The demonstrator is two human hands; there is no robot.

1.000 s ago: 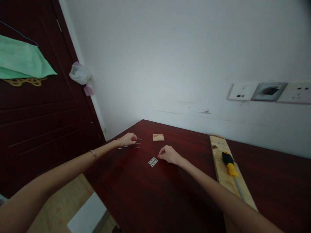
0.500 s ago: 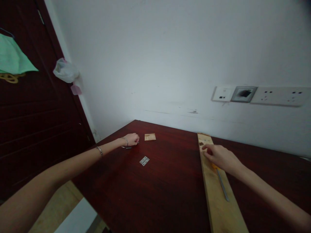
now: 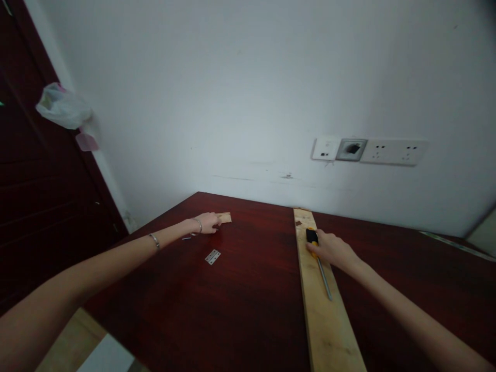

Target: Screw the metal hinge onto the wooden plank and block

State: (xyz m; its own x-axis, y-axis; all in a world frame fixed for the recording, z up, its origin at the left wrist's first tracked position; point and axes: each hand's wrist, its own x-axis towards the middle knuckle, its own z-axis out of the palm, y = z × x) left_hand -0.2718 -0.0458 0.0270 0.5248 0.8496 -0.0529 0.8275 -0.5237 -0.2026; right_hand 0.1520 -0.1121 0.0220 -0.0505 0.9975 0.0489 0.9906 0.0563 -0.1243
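My right hand (image 3: 330, 248) is closed round the handle of a yellow-and-black screwdriver (image 3: 324, 279), over the far part of a long wooden plank (image 3: 329, 330). The shaft points back toward me along the plank. Over at the far left of the table, my left hand (image 3: 208, 222) has its fingers curled together beside a small flat tan piece (image 3: 225, 217), overlapping its near edge. What those fingers hold is too small to make out. A silver hinge (image 3: 213, 257) with several holes lies nearer me. Close to the left wrist is a thin metal piece (image 3: 186, 238).
The dark red table (image 3: 248, 310) meets a white wall (image 3: 240, 103) with a row of sockets (image 3: 387, 152) at the right. A plastic bag (image 3: 64, 107) hangs by the dark door (image 3: 42, 196). A pale box-like object (image 3: 106, 356) stands below the table's left edge.
My right hand, earlier open-fingered above the screwdriver, now grips its handle. My left hand has moved closer to the tan piece. The view has turned a little to the right.
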